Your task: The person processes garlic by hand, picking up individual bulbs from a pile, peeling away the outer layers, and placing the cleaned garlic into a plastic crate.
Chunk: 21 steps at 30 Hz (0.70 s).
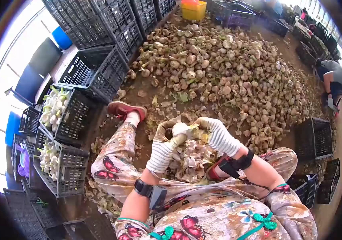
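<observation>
Between my two gloved hands, in front of my lap, is a whitish garlic bulb with some yellowish skin or stem on its right side. My left hand, in a striped glove, is wrapped round the bulb from the left. My right hand, in a matching glove, has its fingers closed on the yellowish part at the bulb's right side. Loose peeled skins lie on the ground just below the hands. Beyond them spreads a large heap of unpeeled garlic.
Black crates stand at the left, two holding white garlic. Tall crate stacks rise behind. A yellow container is at the back. One black crate stands right. A person bends over at the far right.
</observation>
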Each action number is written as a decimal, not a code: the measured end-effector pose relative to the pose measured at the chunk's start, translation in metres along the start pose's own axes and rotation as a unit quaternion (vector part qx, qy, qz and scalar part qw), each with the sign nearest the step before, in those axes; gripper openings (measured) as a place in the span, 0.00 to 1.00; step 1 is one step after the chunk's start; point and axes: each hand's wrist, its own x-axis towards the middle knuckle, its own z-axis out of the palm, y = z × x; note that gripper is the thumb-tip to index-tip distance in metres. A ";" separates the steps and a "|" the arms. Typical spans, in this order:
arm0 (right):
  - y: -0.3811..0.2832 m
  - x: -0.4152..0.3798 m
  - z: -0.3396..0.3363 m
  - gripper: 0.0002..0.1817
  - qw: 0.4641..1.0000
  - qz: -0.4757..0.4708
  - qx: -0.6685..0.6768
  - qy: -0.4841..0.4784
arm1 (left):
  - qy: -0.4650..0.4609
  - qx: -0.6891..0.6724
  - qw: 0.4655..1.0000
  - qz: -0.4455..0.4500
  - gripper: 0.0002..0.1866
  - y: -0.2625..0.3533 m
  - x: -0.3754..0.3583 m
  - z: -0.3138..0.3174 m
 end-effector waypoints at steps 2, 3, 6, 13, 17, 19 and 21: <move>-0.004 -0.002 -0.003 0.12 0.996 0.033 0.082 -0.009 | -0.011 -0.089 0.996 -0.018 0.24 0.001 -0.002 0.001; -0.006 -0.002 -0.004 0.12 0.991 0.049 0.123 -0.014 | -0.023 -0.119 0.992 -0.026 0.24 0.003 -0.003 0.001; -0.004 -0.001 -0.013 0.13 0.994 0.047 0.095 -0.011 | -0.064 -0.169 0.982 -0.047 0.27 0.003 -0.006 -0.004; 0.014 0.023 -0.034 0.10 0.990 0.063 -0.077 0.096 | -0.135 -0.188 0.970 -0.076 0.34 0.011 -0.013 -0.001; 0.012 0.006 -0.027 0.11 0.997 0.072 0.024 -0.023 | -0.103 -0.134 0.974 -0.151 0.33 0.015 -0.011 0.000; -0.005 0.001 -0.023 0.14 0.995 0.079 0.002 -0.055 | -0.104 -0.147 0.977 -0.115 0.32 0.004 -0.009 -0.004; -0.015 0.000 -0.015 0.18 0.992 0.065 0.090 -0.056 | -0.100 -0.138 0.982 -0.081 0.33 -0.001 -0.007 -0.003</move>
